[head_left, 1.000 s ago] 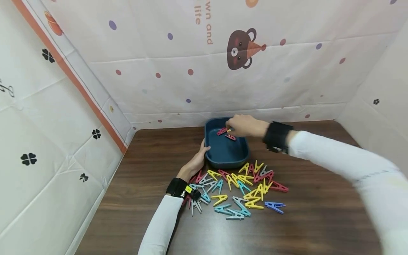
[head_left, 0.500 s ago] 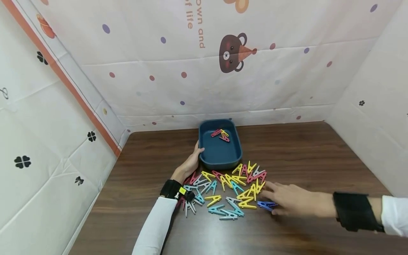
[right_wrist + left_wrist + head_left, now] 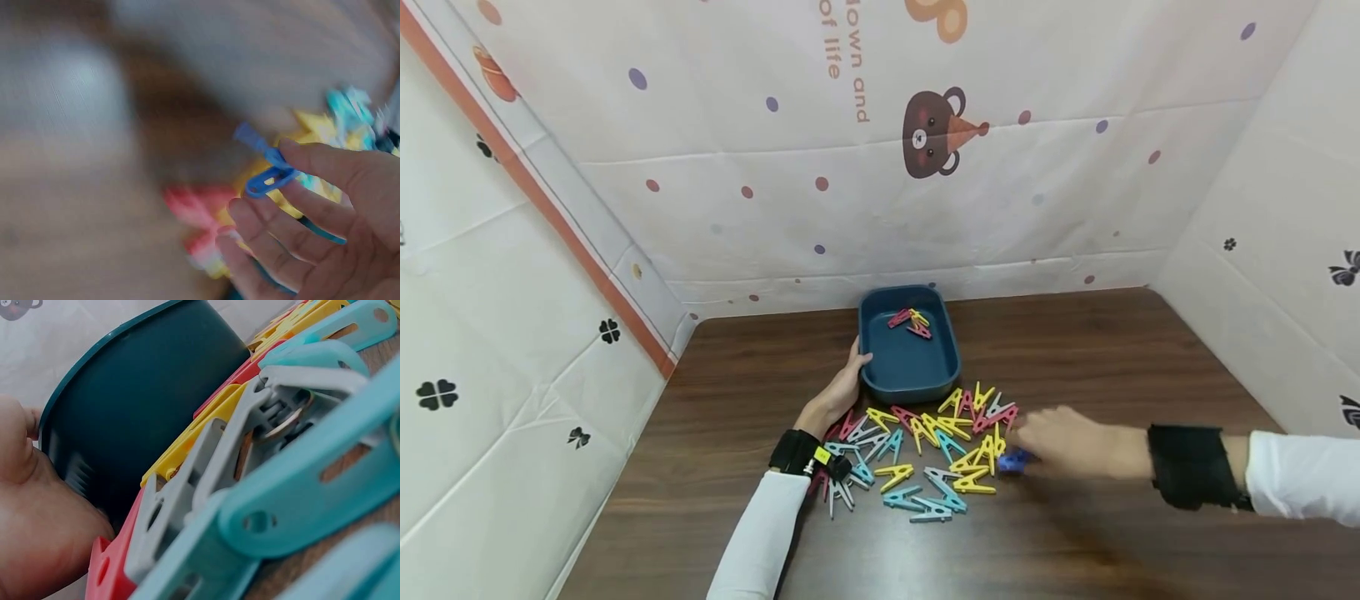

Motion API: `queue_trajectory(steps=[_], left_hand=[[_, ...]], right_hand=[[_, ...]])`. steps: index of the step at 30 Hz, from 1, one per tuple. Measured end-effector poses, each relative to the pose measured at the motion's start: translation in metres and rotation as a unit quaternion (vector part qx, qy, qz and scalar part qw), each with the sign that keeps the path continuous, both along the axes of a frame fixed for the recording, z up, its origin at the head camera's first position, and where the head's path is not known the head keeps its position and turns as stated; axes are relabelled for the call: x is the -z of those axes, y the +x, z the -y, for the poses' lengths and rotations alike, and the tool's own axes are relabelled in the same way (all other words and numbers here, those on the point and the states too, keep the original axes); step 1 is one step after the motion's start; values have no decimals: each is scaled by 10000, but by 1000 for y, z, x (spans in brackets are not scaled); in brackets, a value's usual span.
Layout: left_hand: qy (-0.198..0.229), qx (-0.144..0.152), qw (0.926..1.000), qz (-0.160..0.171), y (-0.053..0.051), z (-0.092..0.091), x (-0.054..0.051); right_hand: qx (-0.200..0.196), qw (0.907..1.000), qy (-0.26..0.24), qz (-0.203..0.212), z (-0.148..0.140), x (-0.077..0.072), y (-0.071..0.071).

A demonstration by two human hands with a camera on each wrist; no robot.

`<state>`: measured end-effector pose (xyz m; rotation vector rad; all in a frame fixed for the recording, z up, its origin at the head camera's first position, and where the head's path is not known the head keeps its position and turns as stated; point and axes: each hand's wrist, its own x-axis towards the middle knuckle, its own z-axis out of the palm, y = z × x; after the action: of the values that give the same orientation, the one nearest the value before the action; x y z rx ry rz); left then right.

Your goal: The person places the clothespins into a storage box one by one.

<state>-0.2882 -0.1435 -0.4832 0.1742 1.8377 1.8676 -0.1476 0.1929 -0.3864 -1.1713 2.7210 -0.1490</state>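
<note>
My left hand [image 3: 837, 390] holds the left side of a dark blue tray [image 3: 912, 367], its thumb over the rim; the left wrist view shows the palm against the tray's outer wall [image 3: 144, 381]. Inside the tray lie two red clothespins and a yellow clothespin [image 3: 919, 318]. My right hand [image 3: 1063, 440] pinches a blue clothespin [image 3: 273, 169] between thumb and fingers, at the right edge of the pile. In the head view that blue clothespin [image 3: 1015, 461] is blurred and partly covered by the hand.
Several yellow, red, grey and teal clothespins [image 3: 934, 492] lie spread in front of the tray on the brown wooden table [image 3: 715, 517]. Some lie close beside the left wrist. A patterned white sheet [image 3: 760, 225] rises behind the table, with white sides left and right.
My right hand has left the tray, where the yellow clothespin now lies, moved down to the pile's right side and picked up the blue clothespin. The left hand stays at the tray.
</note>
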Motion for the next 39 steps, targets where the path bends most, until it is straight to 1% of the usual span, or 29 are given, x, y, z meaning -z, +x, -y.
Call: queue_trajectory(steps=[2, 4, 6, 8, 10, 12, 14, 16, 18, 20, 22, 25, 30, 34, 36, 39], left_hand=[[19, 7, 10000, -45, 0, 1, -1], [48, 18, 10000, -71, 0, 1, -1], [64, 26, 10000, -55, 0, 1, -1], [91, 19, 10000, -22, 0, 0, -1], [122, 18, 9999, 22, -1, -1, 0], [155, 2, 9999, 23, -2, -1, 0], [180, -31, 9998, 3, -3, -1, 0], [204, -57, 9998, -34, -4, -1, 1], [199, -37, 9998, -67, -5, -2, 1], [165, 10, 9999, -48, -5, -2, 1], [115, 75, 9999, -41, -4, -1, 0], [74, 64, 9999, -49, -3, 1, 0], [101, 46, 9999, -129, -4, 1, -1], [80, 59, 9999, -123, -4, -3, -2], [59, 35, 9999, -78, -3, -4, -2], [47, -40, 10000, 14, -1, -3, -1]], right_hand=[[151, 9993, -66, -321, 9, -21, -16], [321, 9979, -181, -538, 19, -42, -38], [458, 9968, -368, -537, 31, -62, -65], [544, 9959, -604, -392, 45, -79, -97], [661, 9944, -764, -314, 60, -91, -128], [880, 9922, -845, -265, 76, -100, -157], [1198, 9887, -842, -304, 90, -105, -181], [1572, 9841, -775, -278, 102, -108, -201], [1800, 9804, -769, -221, 113, -105, -219], [2007, 9771, -702, -57, 122, -98, -233], [2058, 9762, -676, 63, 130, -87, -246], [2191, 9732, -666, 226, 143, -68, -261], [2469, 9661, -698, 273, 163, -38, -274], [2683, 9611, -526, 401, 175, -20, -280], [2768, 9588, -420, 484, 179, -13, -279], [2796, 9578, -332, 585, 183, -3, -276]])
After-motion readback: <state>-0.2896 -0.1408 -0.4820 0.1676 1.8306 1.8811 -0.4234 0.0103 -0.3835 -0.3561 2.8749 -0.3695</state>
